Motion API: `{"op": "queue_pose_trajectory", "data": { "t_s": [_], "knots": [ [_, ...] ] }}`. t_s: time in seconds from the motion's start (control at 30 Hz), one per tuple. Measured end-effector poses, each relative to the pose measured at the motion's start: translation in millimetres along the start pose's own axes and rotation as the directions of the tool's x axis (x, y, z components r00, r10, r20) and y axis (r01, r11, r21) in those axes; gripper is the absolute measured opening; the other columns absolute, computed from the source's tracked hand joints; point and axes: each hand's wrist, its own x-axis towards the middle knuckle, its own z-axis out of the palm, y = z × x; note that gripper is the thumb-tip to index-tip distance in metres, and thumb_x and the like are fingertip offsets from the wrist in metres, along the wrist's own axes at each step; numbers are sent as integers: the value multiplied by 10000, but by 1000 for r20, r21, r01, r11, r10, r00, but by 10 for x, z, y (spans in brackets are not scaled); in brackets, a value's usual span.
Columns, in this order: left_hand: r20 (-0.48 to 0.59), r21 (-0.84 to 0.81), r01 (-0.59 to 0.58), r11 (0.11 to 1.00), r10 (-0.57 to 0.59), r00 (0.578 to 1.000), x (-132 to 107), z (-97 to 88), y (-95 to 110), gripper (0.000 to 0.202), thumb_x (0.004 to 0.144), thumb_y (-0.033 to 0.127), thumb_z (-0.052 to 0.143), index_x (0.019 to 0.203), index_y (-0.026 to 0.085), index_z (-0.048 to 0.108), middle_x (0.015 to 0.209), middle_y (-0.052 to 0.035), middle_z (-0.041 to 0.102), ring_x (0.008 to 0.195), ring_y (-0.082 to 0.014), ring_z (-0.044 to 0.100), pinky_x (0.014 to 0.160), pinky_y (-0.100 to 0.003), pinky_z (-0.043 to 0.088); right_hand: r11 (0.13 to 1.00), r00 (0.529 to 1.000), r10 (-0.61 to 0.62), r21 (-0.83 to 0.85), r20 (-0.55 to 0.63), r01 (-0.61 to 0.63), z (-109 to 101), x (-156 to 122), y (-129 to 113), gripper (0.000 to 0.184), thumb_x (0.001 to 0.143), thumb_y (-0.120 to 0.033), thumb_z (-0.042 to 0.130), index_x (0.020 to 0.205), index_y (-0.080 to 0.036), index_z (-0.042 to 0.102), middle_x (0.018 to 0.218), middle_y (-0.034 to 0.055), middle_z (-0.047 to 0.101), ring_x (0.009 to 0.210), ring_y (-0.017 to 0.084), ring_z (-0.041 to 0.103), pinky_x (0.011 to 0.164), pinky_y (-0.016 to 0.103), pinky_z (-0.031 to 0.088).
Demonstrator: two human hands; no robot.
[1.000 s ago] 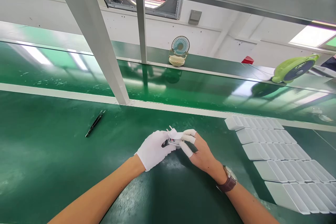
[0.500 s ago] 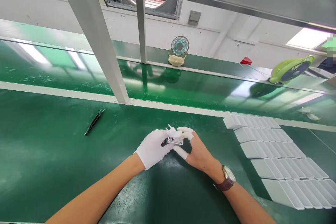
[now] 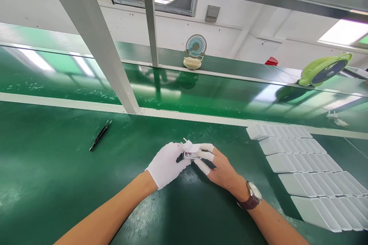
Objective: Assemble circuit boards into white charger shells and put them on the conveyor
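Observation:
Between my hands, a little above the green tabletop or resting on it, is a small white plug-in charger [image 3: 192, 157]. Its white cap [image 3: 190, 147] with two metal pins is tilted up, and inner parts with a bit of red show in the casing below. My left hand [image 3: 165, 166], in a white glove, grips the charger from the left with thumb and fingers. From the right, my right hand [image 3: 221, 166], with white finger cots on thumb and fingers, closes on the cap and the casing's side. The fingertips partly cover the charger.
Black tweezers [image 3: 100, 135] lie to the left on the green table [image 3: 51, 168]. Several rows of white trays [image 3: 309, 180] stand at the right. Beyond a metal post [image 3: 94, 42] and rail are a small fan [image 3: 196, 46], a green fan [image 3: 322, 69] and a red object [image 3: 271, 61].
My right hand's fingers have shifted slightly and spread a little more around the charger. The left hand keeps its grip. The view has moved slightly.

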Motion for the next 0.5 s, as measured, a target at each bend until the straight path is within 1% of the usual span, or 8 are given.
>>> {"op": "queue_pose_trajectory", "data": {
  "t_s": [0.1, 0.17, 0.23, 0.33, 0.4, 0.43, 0.47, 0.5],
  "knots": [
    [2, 12, 18, 1000, -18, 1000, -3, 4, 9, 103, 917, 340, 617, 963, 264, 668, 830, -6, 639, 804, -209, 571, 716, -326, 413, 999, 998, 53, -11, 20, -53, 3, -2, -3, 514, 965, -156, 610, 1436, -342, 525, 1334, 69, 617, 1208, 225, 624, 1024, 394, 559],
    [11, 23, 20, 1000, -21, 1000, -3, 11, 8, 98, 911, 315, 622, 981, 266, 670, 842, -9, 636, 821, -214, 568, 723, -332, 414, 996, 994, 86, -15, 61, -86, 1, -2, -4, 512, 975, -175, 600, 1451, -341, 512, 1359, 72, 605, 1226, 230, 613, 1045, 405, 550],
    [13, 32, 17, 999, -17, 1000, 4, 17, 0, 90, 912, 298, 619, 978, 260, 667, 854, -13, 637, 833, -216, 564, 735, -339, 415, 996, 992, 87, -6, 96, -87, 6, -3, 1, 491, 986, -180, 583, 1441, -357, 528, 1385, 69, 587, 1246, 232, 600, 1061, 416, 542],
    [10, 27, -6, 1000, 6, 1000, 20, 11, -6, 107, 935, 306, 596, 991, 256, 672, 880, -19, 646, 844, -213, 564, 757, -343, 422, 997, 995, 64, 42, 73, -67, 34, -13, 17, 458, 995, -180, 569, 1409, -376, 565, 1382, 64, 588, 1252, 226, 598, 1068, 420, 538],
    [10, 1, -26, 1000, 26, 1000, 21, -2, 5, 156, 941, 299, 586, 1067, 274, 675, 893, -14, 648, 850, -207, 569, 771, -338, 430, 990, 995, 91, 105, 43, -95, 66, -20, 28, 425, 991, -201, 585, 1383, -364, 593, 1355, 67, 609, 1235, 228, 609, 1067, 429, 535],
    [11, -22, -30, 999, 31, 999, 13, -5, 14, 210, 937, 296, 589, 1133, 288, 664, 899, -9, 646, 851, -203, 572, 774, -333, 437, 977, 991, 134, 164, 18, -135, 84, -21, 33, 400, 988, -226, 596, 1369, -349, 605, 1341, 71, 621, 1218, 231, 621, 1055, 432, 543],
    [6, -50, -23, 998, 24, 1000, 0, -3, 25, 296, 919, 304, 614, 1214, 300, 637, 908, -5, 642, 850, -200, 575, 771, -328, 446, 949, 979, 203, 252, -15, -192, 101, -18, 36, 382, 982, -261, 612, 1358, -328, 611, 1328, 78, 634, 1195, 235, 636, 1034, 433, 558],
    [-5, -80, -6, 997, 5, 1000, -19, 6, 36, 427, 883, 322, 661, 1304, 306, 589, 924, -3, 636, 850, -200, 578, 765, -325, 458, 895, 956, 292, 364, -42, -257, 116, -13, 37, 376, 975, -303, 629, 1350, -305, 611, 1312, 86, 649, 1163, 238, 656, 998, 429, 581]
  ]
}}
